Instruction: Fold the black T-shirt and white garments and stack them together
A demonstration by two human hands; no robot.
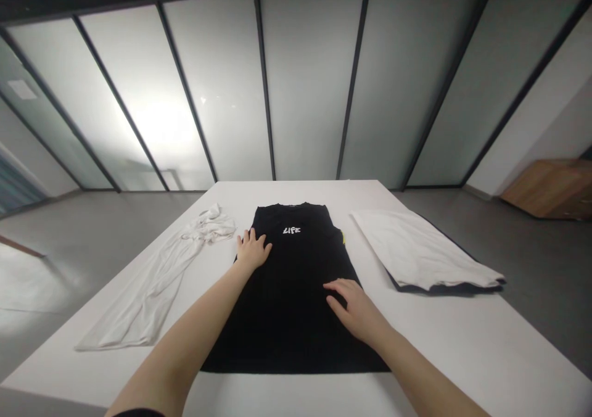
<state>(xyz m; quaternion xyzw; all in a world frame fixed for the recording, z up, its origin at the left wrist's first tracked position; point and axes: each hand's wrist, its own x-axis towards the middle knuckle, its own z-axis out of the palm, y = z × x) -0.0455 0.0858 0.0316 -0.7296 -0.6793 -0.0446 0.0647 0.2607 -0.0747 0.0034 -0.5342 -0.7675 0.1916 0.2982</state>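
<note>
A black T-shirt [296, 318] with white lettering on its chest lies flat on the white table, its collar at the far end. No sleeves stick out at its sides. My left hand [253, 250] rests with spread fingers on the shirt's left edge, below the shoulder. Over the right side, lower down, is my right hand [354, 306], its fingers apart and slightly bent; whether it touches the cloth I cannot tell. Neither hand grips anything. A small yellow bit [344, 239] shows at the shirt's right edge.
A crumpled white garment [161, 281] stretches along the left of the white table [296, 192]. To the right, a folded white garment [411, 244] lies on dark cloth near the table's edge. Behind stand frosted glass panels [305, 84]; a wooden cabinet [550, 189] is at far right.
</note>
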